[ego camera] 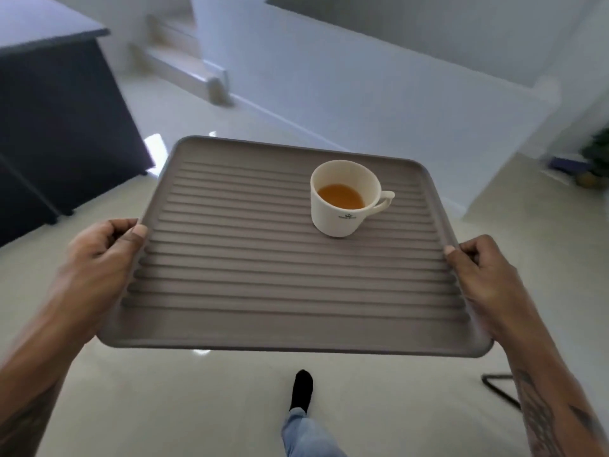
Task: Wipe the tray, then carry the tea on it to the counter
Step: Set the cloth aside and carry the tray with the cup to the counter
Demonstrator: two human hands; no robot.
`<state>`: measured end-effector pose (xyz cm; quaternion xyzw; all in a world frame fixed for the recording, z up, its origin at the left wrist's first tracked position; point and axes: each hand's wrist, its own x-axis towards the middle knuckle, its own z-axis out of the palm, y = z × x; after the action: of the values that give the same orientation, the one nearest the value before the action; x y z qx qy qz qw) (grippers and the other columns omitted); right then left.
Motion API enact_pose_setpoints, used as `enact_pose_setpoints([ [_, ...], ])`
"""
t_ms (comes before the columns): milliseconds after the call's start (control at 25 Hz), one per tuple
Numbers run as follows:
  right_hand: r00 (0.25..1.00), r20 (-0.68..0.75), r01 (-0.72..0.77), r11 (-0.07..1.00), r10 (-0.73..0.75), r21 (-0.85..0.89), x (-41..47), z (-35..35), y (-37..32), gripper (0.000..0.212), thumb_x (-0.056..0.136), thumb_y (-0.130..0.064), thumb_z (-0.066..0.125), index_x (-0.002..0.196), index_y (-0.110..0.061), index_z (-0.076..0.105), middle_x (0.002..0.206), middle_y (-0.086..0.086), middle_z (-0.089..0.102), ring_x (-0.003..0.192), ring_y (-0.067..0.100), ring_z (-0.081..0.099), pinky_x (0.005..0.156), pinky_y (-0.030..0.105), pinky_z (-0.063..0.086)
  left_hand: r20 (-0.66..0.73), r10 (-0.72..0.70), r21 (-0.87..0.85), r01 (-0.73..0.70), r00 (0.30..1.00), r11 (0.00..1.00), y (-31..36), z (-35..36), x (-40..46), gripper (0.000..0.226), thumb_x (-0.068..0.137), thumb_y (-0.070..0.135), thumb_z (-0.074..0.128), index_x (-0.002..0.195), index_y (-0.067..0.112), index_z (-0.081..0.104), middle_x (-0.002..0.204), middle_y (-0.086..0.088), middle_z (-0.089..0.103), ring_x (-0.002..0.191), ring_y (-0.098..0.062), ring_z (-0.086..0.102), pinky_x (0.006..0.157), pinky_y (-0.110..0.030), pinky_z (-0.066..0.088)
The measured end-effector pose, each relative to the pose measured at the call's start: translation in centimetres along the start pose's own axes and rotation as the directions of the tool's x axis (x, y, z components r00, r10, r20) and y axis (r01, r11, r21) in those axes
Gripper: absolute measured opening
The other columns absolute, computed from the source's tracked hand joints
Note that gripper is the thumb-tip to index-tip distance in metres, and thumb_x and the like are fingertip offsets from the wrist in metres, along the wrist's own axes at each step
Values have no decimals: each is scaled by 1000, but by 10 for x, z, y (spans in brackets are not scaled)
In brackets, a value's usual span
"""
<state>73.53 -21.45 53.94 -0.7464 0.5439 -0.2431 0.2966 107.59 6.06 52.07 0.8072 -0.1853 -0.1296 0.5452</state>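
A grey-brown rectangular plastic tray with raised ridges (263, 291) is held level in the air above a glossy pale tiled floor (197, 407). The left hand (99, 255) grips the tray's left edge, its fingers (113, 230) curled under the rim and the thumb pressed on top; the right hand (487, 278) grips the tray's right edge the same way. A white ceramic cup with a small handle (346, 199), partly filled with amber tea (341, 196), stands upright on the tray's far right part, its handle pointing right. Beyond the tray's left corner stands a dark cabinet (59, 127). Below the tray's near edge, a black-socked foot (301, 389) steps on the floor.
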Motion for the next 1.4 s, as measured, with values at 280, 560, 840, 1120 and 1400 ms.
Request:
enact_pose_setpoints([
  [280,924,268,265,962,-271,59,166,132,-133,24,99,-34,53,98,-10,54,83,-4,60,76,19,54,60,27,36,-332,-122,-22,122,935,992,-15,-42,99,13,99,33,57,92,27,66,91,6,68,80,-16,61,76,-38,50],
  [560,788,422,439,890,-448,125,279,279,-275,28,100,-33,51,103,-6,53,94,8,58,85,27,51,72,33,33,-541,-166,-52,165,824,985,-21,-91,212,16,101,29,54,110,19,63,91,7,65,76,-5,58,64,-18,46],
  [840,729,473,479,862,-495,163,344,437,-415,23,98,-31,53,98,-8,54,87,6,59,83,25,52,70,30,32,-641,-245,-111,227,728,967,-64,-160,343,13,100,30,57,106,23,66,92,5,68,80,-14,63,64,-25,52],
  [1120,679,519,478,849,-519,224,394,587,-567,21,98,-29,53,92,-10,51,80,1,58,77,22,52,68,31,33,-698,-320,-165,292,640,942,-75,-252,500,13,97,36,60,93,25,66,97,0,71,90,-27,67,87,-50,54],
  [1400,602,536,519,800,-591,300,475,731,-694,19,98,-26,54,89,-9,51,79,2,61,77,25,55,69,33,35,-773,-286,-184,232,566,955,-113,-290,659,12,99,21,56,104,14,65,92,0,67,78,-13,60,62,-15,52],
])
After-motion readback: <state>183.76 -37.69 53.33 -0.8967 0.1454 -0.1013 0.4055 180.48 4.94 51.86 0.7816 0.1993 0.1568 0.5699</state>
